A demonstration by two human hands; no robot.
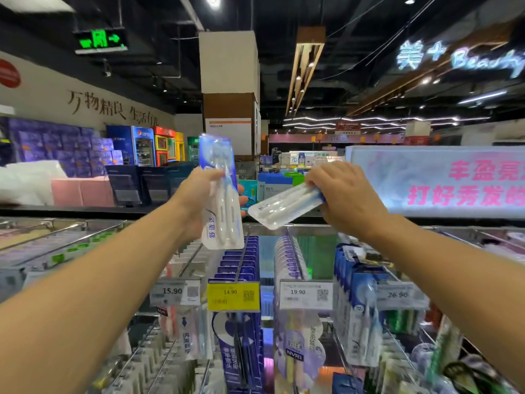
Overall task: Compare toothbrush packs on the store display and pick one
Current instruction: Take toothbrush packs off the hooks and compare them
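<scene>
Your left hand (199, 194) grips one toothbrush pack (220, 194) around its middle, thumb on the front, fingers wrapped behind. This pack stands nearly upright, blue card top upward, clear blister facing you, with two white handles visible inside. Your right hand (345, 194) pinches a second toothbrush pack (284, 207) by its blue end; the fingers curl over the top edge. This second pack lies close to horizontal, its free end pointing left and slightly down, just beside the lower half of the first pack but apart from it. Total packs in hand: two, one per hand, both raised above the display.

Below your forearms, the display rack (264, 227) carries rows of hanging packs on metal hooks. Four price tags are readable along the front: a grey tag marked 15.90 (174, 292), a yellow tag marked 14.90 (233, 296), a white tag marked 19.90 (306, 294) and a tag marked 26.90 (400, 295). A row of dark blue packs (241, 260) hangs behind the yellow tag; a row of pale round-topped packs (288, 260) hangs behind the 19.90 tag.

Beyond the rack, a lit pink-lettered sign (437, 180) stands at the right. One green exit sign (100, 40) hangs from the ceiling at the left.
</scene>
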